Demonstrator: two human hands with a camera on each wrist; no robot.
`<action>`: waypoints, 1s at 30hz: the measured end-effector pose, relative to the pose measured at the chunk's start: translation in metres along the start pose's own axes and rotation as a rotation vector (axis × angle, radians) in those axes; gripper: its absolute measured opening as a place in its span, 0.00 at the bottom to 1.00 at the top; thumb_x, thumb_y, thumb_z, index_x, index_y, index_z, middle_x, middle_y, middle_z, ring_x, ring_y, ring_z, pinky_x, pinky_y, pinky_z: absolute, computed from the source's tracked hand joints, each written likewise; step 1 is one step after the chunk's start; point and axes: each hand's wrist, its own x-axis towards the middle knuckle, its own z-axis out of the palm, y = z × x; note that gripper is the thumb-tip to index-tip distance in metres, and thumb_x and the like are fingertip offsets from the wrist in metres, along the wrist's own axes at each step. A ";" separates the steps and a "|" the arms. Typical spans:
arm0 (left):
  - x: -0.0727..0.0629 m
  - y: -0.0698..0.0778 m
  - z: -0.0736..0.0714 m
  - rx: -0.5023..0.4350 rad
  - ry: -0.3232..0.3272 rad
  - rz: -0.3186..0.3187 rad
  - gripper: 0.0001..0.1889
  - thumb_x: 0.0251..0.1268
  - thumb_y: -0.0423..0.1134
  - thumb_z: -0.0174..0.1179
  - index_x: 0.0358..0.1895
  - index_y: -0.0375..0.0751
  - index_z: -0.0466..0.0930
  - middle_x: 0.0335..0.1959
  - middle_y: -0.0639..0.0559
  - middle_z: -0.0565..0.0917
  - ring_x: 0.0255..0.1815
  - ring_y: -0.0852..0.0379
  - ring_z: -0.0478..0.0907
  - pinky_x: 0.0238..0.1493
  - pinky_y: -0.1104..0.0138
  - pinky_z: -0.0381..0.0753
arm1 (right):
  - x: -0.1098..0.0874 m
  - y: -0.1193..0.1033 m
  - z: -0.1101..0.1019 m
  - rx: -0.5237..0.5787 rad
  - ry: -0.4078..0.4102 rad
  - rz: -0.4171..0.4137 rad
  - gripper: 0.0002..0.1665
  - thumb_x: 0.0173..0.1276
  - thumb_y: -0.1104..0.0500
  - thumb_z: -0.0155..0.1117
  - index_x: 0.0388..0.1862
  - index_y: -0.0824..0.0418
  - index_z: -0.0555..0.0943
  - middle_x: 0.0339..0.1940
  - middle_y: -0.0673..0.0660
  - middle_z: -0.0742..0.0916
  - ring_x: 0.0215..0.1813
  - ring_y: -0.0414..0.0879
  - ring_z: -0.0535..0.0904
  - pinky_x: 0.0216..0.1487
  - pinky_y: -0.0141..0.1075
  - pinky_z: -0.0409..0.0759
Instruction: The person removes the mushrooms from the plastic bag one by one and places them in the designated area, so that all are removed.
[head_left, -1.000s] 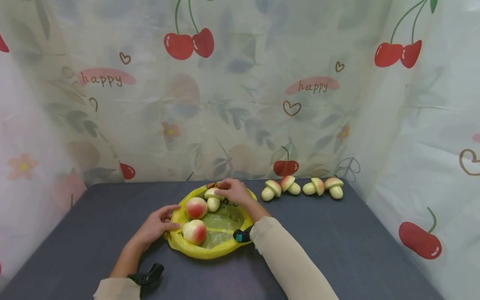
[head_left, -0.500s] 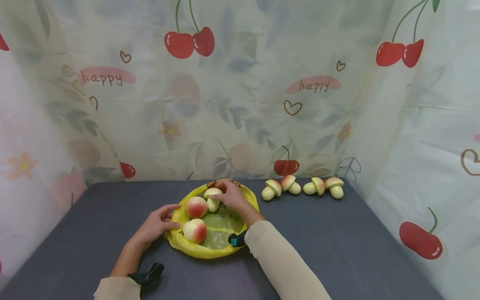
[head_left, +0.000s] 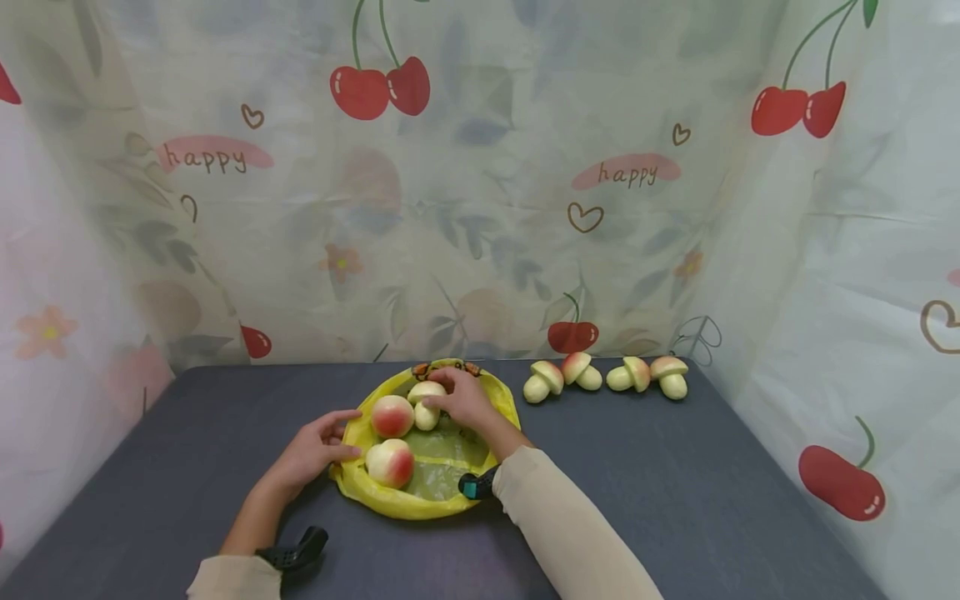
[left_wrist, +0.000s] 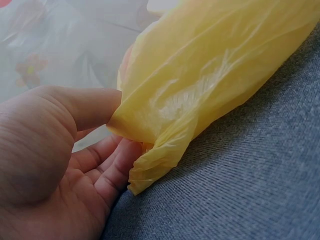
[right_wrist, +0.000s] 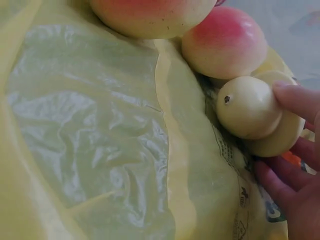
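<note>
A yellow plastic bag lies spread open on the dark table, its rim rounded. My left hand pinches the bag's left edge; in the left wrist view its thumb and fingers have the thin film between them. Inside the bag, toward its far side, my right hand holds a toy mushroom by its pale cap. The mushroom's rounded stem faces the right wrist camera. Beside it sits one pink-and-cream toy peach, with a second peach nearer the front.
Several more toy mushrooms lie in a row at the back right of the table. A printed curtain stands behind and along both sides. Each wrist wears a black strap-mounted device.
My right hand has shifted slightly left and toward me, and the mushroom it holds now sits a little lower, close beside the far peach. The left hand stays at the bag's edge.
</note>
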 end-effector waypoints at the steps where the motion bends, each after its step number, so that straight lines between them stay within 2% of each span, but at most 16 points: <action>1: 0.000 0.000 0.000 -0.001 -0.002 0.000 0.35 0.57 0.39 0.70 0.68 0.36 0.68 0.44 0.42 0.78 0.39 0.49 0.75 0.39 0.65 0.76 | -0.001 0.000 -0.001 -0.008 -0.006 -0.005 0.24 0.64 0.56 0.71 0.57 0.60 0.79 0.52 0.54 0.83 0.54 0.50 0.78 0.53 0.41 0.75; 10: -0.001 0.002 -0.001 -0.032 -0.013 0.002 0.35 0.58 0.38 0.69 0.69 0.36 0.67 0.47 0.40 0.79 0.39 0.50 0.76 0.39 0.65 0.77 | -0.009 -0.009 -0.013 -0.060 -0.062 -0.030 0.25 0.63 0.54 0.71 0.58 0.57 0.79 0.51 0.52 0.83 0.53 0.48 0.79 0.51 0.40 0.76; 16: -0.002 0.003 0.000 -0.029 -0.022 0.006 0.35 0.60 0.38 0.68 0.70 0.34 0.65 0.48 0.40 0.79 0.39 0.50 0.76 0.39 0.65 0.77 | -0.018 -0.015 -0.022 -0.057 -0.068 -0.046 0.25 0.64 0.54 0.71 0.59 0.57 0.78 0.53 0.52 0.82 0.54 0.49 0.79 0.49 0.39 0.77; 20: -0.002 0.002 0.000 -0.027 -0.021 0.002 0.35 0.60 0.38 0.68 0.69 0.35 0.66 0.48 0.40 0.79 0.39 0.50 0.76 0.39 0.65 0.77 | -0.024 -0.017 -0.029 -0.059 -0.074 -0.086 0.27 0.64 0.54 0.70 0.61 0.59 0.78 0.56 0.54 0.81 0.56 0.51 0.78 0.50 0.39 0.77; 30: -0.002 0.004 -0.001 -0.026 -0.018 0.000 0.34 0.59 0.39 0.68 0.69 0.36 0.67 0.47 0.40 0.79 0.39 0.51 0.76 0.39 0.65 0.77 | -0.046 -0.024 -0.054 -0.130 -0.050 -0.166 0.27 0.64 0.53 0.71 0.61 0.55 0.78 0.58 0.52 0.81 0.56 0.51 0.77 0.52 0.43 0.76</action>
